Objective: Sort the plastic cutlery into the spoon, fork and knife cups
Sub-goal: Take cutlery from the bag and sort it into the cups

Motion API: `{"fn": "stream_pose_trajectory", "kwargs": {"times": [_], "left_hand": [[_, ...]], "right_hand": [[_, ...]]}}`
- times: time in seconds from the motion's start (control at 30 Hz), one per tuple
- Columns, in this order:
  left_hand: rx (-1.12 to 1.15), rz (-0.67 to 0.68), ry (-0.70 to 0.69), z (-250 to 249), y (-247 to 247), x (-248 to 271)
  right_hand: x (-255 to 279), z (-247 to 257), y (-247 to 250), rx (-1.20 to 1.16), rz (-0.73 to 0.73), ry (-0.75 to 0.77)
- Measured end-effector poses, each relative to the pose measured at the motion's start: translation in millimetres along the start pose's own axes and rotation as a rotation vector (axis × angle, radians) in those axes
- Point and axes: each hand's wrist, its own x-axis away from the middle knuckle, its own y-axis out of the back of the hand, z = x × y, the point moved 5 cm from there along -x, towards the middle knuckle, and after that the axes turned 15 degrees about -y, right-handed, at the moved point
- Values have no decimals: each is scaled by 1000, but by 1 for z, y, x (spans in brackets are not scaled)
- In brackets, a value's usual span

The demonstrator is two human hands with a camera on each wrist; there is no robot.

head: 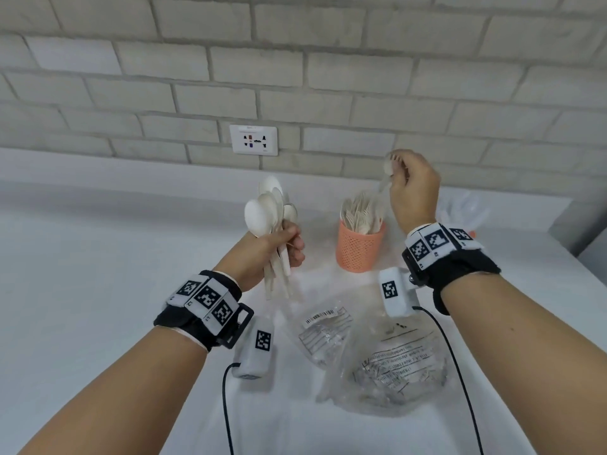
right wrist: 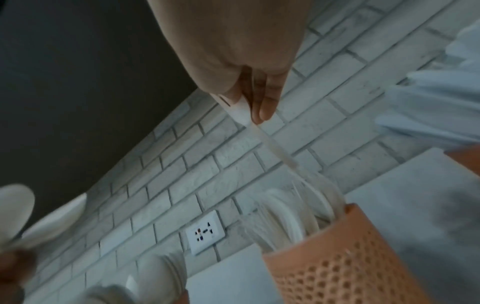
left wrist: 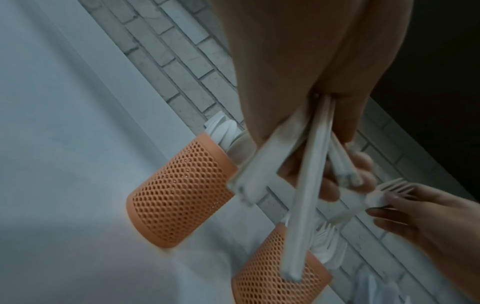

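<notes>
My left hand grips a bunch of white plastic spoons upright by their handles, left of the orange mesh fork cup. My right hand pinches one white fork near its tines, above that cup, with the handle pointing down at the forks standing in the cup. A second orange cup with white cutlery stands behind my left hand and is hidden in the head view. A third cup's orange edge shows behind my right wrist.
Two crumpled clear plastic bags lie on the white counter in front of the cups. A brick wall with a power socket runs close behind them. Cables hang from both wrist cameras.
</notes>
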Motion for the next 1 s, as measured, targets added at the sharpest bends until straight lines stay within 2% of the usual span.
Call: {"fn": "stream_pose_trajectory", "kwargs": {"times": [0.1,0.2,0.27,0.37,0.43,0.57,0.63,0.67,0.73,0.8,0.83,0.87,0.9,0.93,0.97,1.0], "left_hand": [[-5,66,29,5,-6,-5],[-37,80,26,5,-9,-8],[-51,85,18,5,-11,-10],[-94,86,1,4,-15,-11],[-122,98,-18,4,-19,-11],[-149,97,-42,5,-22,-12],[-219,57,-52,3,-21,-13],[-253,38,-56,0,-21,-12],[-329,-24,-84,-4,-21,-13],[-451,-103,-132,-7,-20,-17],[-496,-80,-131,-10,-23,-19],[-474,58,-104,-13,-38,-18],[-418,293,-89,-9,-56,-15],[-377,381,-102,-5,-66,-13],[-462,345,-50,1,-64,-13],[-636,189,-92,-2,-55,-15]], "right_hand": [[2,1,-5,37,-16,53],[0,20,4,-36,-70,144],[0,24,1,-36,-18,158],[4,8,-12,56,94,92],[9,-10,-24,196,169,67],[19,-45,-41,714,343,50],[21,-41,-41,766,372,35],[23,-32,-40,725,372,49],[30,-5,-38,458,433,40],[53,25,-40,115,700,-54],[70,39,-44,-3,861,-114],[84,46,-50,-117,978,-178],[93,49,-56,-252,1029,-253],[97,48,-62,-388,1011,-342],[98,43,-67,-498,944,-444],[97,39,-70,-580,868,-526]]}}
